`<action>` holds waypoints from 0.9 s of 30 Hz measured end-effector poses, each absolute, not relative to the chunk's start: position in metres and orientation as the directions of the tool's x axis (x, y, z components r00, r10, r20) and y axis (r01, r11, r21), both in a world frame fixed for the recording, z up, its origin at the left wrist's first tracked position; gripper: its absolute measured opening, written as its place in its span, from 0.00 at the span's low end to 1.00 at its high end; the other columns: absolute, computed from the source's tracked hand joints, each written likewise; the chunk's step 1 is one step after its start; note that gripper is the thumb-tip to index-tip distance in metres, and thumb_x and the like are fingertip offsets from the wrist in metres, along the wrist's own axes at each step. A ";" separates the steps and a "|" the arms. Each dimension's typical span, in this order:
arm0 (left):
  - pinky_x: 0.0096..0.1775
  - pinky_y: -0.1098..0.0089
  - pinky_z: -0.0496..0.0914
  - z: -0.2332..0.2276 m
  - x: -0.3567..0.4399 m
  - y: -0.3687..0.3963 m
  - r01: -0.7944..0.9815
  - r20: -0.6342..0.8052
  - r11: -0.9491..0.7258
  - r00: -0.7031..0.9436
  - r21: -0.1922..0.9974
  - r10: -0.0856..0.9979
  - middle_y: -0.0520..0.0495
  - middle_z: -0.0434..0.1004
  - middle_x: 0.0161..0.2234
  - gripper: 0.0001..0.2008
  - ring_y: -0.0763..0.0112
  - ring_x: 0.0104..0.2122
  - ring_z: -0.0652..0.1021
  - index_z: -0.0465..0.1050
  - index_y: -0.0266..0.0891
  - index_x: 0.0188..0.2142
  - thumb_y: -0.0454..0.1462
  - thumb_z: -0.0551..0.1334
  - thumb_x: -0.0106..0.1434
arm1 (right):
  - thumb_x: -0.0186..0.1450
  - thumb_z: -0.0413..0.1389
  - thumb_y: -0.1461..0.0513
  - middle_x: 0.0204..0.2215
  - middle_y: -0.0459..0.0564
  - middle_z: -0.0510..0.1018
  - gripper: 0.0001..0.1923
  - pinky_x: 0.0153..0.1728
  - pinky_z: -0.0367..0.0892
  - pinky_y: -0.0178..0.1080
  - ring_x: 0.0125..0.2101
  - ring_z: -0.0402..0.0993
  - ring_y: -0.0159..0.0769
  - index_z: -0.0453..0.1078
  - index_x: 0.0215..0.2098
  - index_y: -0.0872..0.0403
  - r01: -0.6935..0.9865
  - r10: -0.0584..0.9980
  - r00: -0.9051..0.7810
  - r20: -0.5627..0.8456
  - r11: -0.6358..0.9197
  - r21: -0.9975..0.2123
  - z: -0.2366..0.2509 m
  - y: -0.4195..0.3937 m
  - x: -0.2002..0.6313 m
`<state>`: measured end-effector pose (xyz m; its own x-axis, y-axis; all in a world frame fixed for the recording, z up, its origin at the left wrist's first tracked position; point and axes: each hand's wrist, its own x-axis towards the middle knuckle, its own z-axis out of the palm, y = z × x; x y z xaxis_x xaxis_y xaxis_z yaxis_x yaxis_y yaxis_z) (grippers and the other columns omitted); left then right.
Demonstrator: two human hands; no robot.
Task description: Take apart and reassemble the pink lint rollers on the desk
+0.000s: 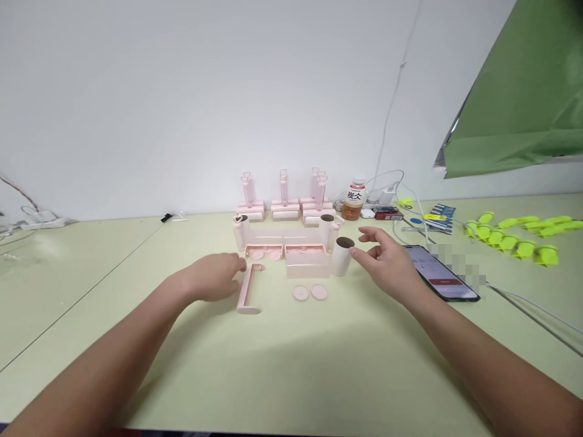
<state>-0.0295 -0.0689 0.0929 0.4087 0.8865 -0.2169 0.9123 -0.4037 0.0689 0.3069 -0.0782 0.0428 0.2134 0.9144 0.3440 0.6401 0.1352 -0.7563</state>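
My left hand (216,277), palm down, is beside a pink C-shaped plastic frame (246,291) lying on the table. Its fingers and thumb are apart; whether a fingertip touches the frame I cannot tell. My right hand (387,261) has thumb and fingers spread, with the thumb tip at the side of an upright white roll (341,261) with a brown core. Between the hands lie two round pink discs (300,293), a translucent pink cover (308,266) and pink open trays (264,252).
Several pink handles with looped tops (284,189) stand on pink cases (285,210) at the back. A labelled bottle (354,200) is behind my right hand. A phone (441,276), cables and yellow-green pieces (523,249) lie rightward. A power strip (43,220) lies far left.
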 end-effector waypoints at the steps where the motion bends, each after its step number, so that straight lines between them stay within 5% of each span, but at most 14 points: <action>1: 0.33 0.66 0.66 0.088 -0.037 -0.071 0.910 -0.249 -0.407 0.412 0.074 0.876 0.43 0.77 0.41 0.13 0.58 0.38 0.77 0.73 0.43 0.41 0.40 0.55 0.60 | 0.59 0.58 0.52 0.43 0.51 0.74 0.24 0.24 0.63 0.36 0.22 0.66 0.29 0.66 0.51 0.51 0.611 0.897 0.224 0.382 0.176 -0.772 0.045 -0.082 0.304; 6: 0.28 0.68 0.62 0.064 -0.042 -0.084 0.872 -0.153 -0.477 0.489 0.108 0.859 0.46 0.74 0.27 0.13 0.64 0.27 0.73 0.67 0.41 0.24 0.41 0.53 0.63 | 0.61 0.57 0.53 0.27 0.46 0.69 0.14 0.24 0.61 0.35 0.25 0.65 0.32 0.69 0.40 0.54 0.323 0.937 -0.004 0.350 0.332 -0.886 0.041 -0.104 0.282; 10: 0.30 0.69 0.65 0.067 -0.021 -0.098 0.771 0.021 -0.539 0.567 0.338 0.824 0.48 0.76 0.32 0.09 0.65 0.30 0.76 0.67 0.41 0.34 0.44 0.55 0.65 | 0.64 0.56 0.50 0.24 0.43 0.66 0.17 0.23 0.59 0.34 0.22 0.61 0.29 0.67 0.42 0.54 0.158 0.922 -0.377 0.086 0.156 -0.975 0.030 -0.115 0.262; 13: 0.35 0.69 0.68 0.068 0.005 -0.108 0.589 0.216 -0.654 0.643 0.475 0.735 0.47 0.76 0.39 0.09 0.66 0.37 0.77 0.66 0.42 0.41 0.43 0.59 0.64 | 0.65 0.55 0.49 0.31 0.46 0.70 0.21 0.31 0.64 0.37 0.29 0.66 0.32 0.63 0.49 0.53 0.018 0.815 -0.577 0.052 0.076 -0.997 0.028 -0.121 0.252; 17: 0.30 0.72 0.66 0.059 0.035 -0.110 0.462 0.431 -0.802 0.679 0.379 0.594 0.50 0.72 0.32 0.04 0.70 0.30 0.75 0.64 0.40 0.35 0.37 0.59 0.63 | 0.67 0.53 0.49 0.36 0.51 0.71 0.19 0.40 0.65 0.41 0.37 0.68 0.36 0.64 0.44 0.55 -0.103 0.693 -0.714 0.096 0.032 -0.994 0.034 -0.125 0.250; 20: 0.27 0.73 0.63 0.052 0.044 -0.105 0.430 0.487 -0.855 0.703 0.289 0.518 0.51 0.70 0.30 0.04 0.73 0.27 0.73 0.62 0.40 0.33 0.36 0.57 0.64 | 0.68 0.52 0.50 0.34 0.51 0.72 0.17 0.38 0.66 0.41 0.34 0.70 0.36 0.64 0.40 0.56 -0.024 0.709 -0.704 0.031 0.019 -1.000 0.038 -0.124 0.253; 27: 0.30 0.71 0.62 0.038 0.048 -0.110 0.480 0.223 -0.854 0.827 0.198 0.516 0.55 0.71 0.26 0.09 0.73 0.24 0.71 0.61 0.41 0.31 0.41 0.61 0.61 | 0.65 0.54 0.50 0.28 0.44 0.68 0.16 0.28 0.64 0.34 0.25 0.65 0.29 0.63 0.33 0.55 0.156 0.694 -0.711 -0.110 0.004 -0.988 0.034 -0.126 0.255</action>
